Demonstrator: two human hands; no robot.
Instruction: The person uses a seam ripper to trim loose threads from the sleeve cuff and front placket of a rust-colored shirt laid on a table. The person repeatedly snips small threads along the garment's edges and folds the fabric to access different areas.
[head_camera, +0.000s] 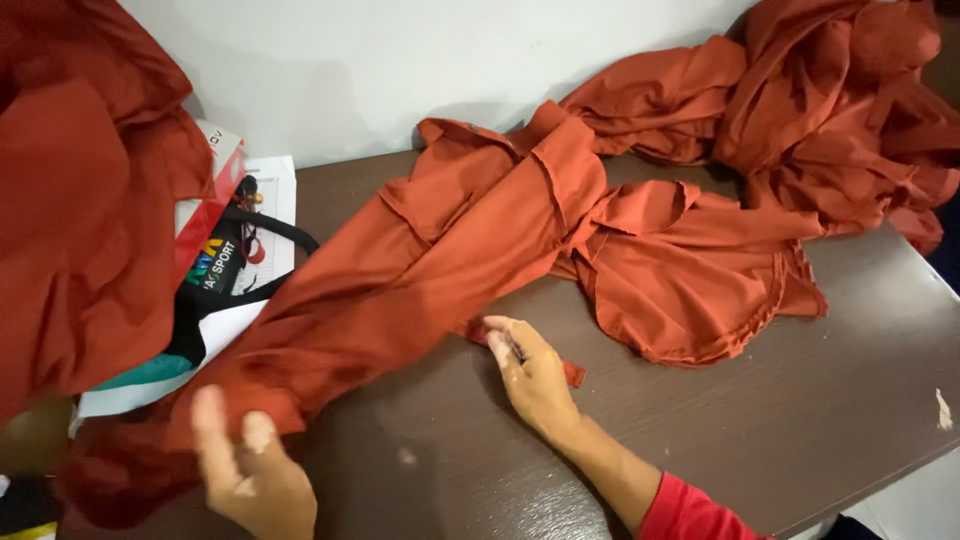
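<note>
Head view: rust-orange cloth (470, 240) sprawled from lower left across the dark brown surface (800, 400) to a heap at upper right, cut off by the frame edge. Right hand (535, 375) at centre, fingers pinched together on a small red strip (572, 374) at the cloth's lower edge; most of the strip hidden under the palm. Left hand (250, 470) at lower left, blurred, fingers spread apart, just beside the cloth's bunched end; contact impossible to tell. More orange fabric (80, 220) filling the upper left, covering part of a red box (215, 190) and black straps (265, 230) on white paper (280, 190).
</note>
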